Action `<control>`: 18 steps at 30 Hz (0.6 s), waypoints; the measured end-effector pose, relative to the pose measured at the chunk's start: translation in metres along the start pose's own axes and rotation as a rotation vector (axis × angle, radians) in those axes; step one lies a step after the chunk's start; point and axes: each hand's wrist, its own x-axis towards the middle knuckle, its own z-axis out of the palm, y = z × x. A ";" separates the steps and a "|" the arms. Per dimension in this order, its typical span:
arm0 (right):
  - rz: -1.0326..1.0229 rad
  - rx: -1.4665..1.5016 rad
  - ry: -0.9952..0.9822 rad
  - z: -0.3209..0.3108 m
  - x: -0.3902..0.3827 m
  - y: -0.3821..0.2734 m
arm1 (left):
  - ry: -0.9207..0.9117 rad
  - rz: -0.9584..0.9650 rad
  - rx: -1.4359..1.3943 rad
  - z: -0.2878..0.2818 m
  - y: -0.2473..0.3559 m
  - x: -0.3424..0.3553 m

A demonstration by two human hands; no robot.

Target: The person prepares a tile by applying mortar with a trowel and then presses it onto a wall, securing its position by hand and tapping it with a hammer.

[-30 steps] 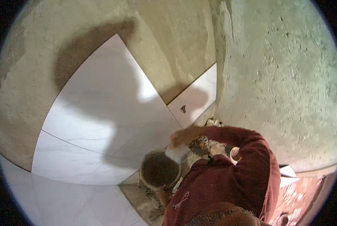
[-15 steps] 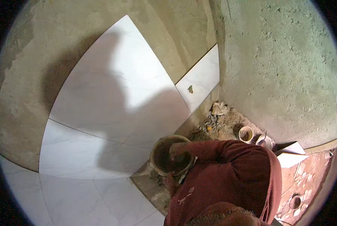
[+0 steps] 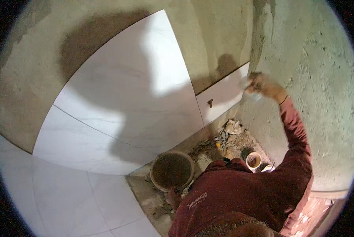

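My left hand (image 3: 172, 196) grips the near rim of a dark round bucket (image 3: 172, 153), which stands on the floor by the tiled wall. The inside of the bucket looks dark, and I cannot make out its contents. My right arm, in a maroon sleeve, stretches out to the right wall. My right hand (image 3: 264, 87) is curled and smeared by motion, close to the right end of a narrow white tile (image 3: 226, 103) with a small hole. Something pale and blurred shows at its fingers; its kind cannot be told.
Large white marbled tiles (image 3: 125, 91) cover part of the wall on the left. Bare rough plaster (image 3: 311, 91) forms the right wall. Rubble (image 3: 230, 128) lies at the corner's foot, beside a small pale pot (image 3: 253, 160). More white tiles (image 3: 66, 197) are at lower left.
My right hand has come out of the bucket and swung up and right to the end of the narrow tile. The left hand stays at the bucket. The view has shifted.
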 end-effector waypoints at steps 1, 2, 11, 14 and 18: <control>0.051 -0.179 0.004 -0.024 0.012 0.004 | 0.254 -0.057 0.151 0.010 -0.001 -0.005; 0.100 -0.384 -0.061 -0.049 0.034 -0.009 | 0.365 -0.069 0.199 0.019 0.001 -0.012; -0.149 -0.508 -0.047 -0.179 0.236 -0.043 | 0.960 -0.129 0.276 0.113 0.020 -0.057; -0.345 -0.479 0.009 -0.190 0.258 -0.027 | 0.837 -0.053 -0.165 -0.003 -0.070 -0.069; -0.392 -0.494 0.181 -0.184 0.227 0.006 | 0.595 0.164 0.017 0.017 -0.101 -0.078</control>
